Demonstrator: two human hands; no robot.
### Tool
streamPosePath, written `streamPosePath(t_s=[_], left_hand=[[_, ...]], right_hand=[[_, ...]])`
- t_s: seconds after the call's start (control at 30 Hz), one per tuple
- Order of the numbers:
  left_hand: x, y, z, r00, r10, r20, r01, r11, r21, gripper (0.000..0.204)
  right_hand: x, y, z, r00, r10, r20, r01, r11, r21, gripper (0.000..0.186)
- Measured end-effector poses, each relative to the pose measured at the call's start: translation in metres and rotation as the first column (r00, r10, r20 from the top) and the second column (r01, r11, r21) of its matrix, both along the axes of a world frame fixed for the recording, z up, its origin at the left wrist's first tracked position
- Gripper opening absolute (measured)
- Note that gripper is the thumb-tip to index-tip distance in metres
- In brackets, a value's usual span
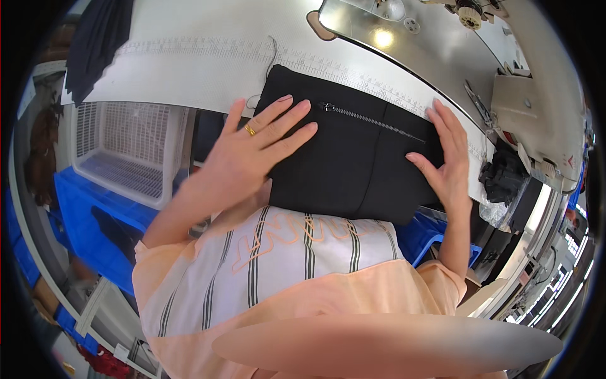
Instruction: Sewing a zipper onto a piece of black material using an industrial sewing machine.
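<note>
A black fabric piece (334, 170) with a silver-toothed zipper (377, 122) set into it lies over the table's front edge, and its near part reaches toward my body. The zipper is closed along its visible length, its black pull at the left end. On the fabric's left side my left hand (255, 145) rests with fingers spread, a gold ring on one of them. My right hand (449, 158) lies along the right edge of the piece, thumb apart from the fingers and touching the cloth. Neither hand grips anything.
A printed ruler strip (315, 62) runs along the white table (189, 76). Sewing machine (536, 107) parts stand at the right, scissors (478, 104) beside them. Dark cloth (101, 44) hangs at the far left. Below it are a white basket (123, 151) and a blue crate (101, 221).
</note>
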State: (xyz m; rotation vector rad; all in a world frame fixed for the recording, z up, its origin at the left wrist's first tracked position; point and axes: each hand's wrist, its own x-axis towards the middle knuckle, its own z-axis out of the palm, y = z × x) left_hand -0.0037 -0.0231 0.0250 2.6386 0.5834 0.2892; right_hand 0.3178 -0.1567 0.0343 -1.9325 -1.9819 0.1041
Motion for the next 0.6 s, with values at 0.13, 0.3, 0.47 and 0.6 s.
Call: streamPosePath(t_s=[0.13, 0.3, 0.47, 0.6], left_hand=[[-0.015, 0.055, 0.022, 0.968, -0.141, 0.208, 0.244, 0.727, -0.642, 0.055], [0.014, 0.07, -0.006, 0.938, 0.247, 0.242, -0.185, 0.95, -0.251, 0.05], [0.047, 0.084, -0.007, 0.999, -0.032, 0.036, 0.036, 0.992, -0.117, 0.03], [0.072, 0.114, -0.006, 0.952, 0.224, 0.209, -0.041, 0.77, -0.636, 0.021]], right_hand=[[-0.003, -0.019, -0.024, 0.982, -0.132, -0.139, 0.13, 0.991, -0.019, 0.064], [-0.004, -0.004, -0.005, 0.986, -0.125, -0.107, 0.121, 0.992, -0.043, 0.058], [0.002, 0.012, 0.013, 0.997, -0.065, 0.052, 0.069, 0.994, -0.083, 0.033], [0.022, 0.039, 0.011, 0.984, 0.091, -0.153, -0.102, 0.992, -0.07, 0.026]])
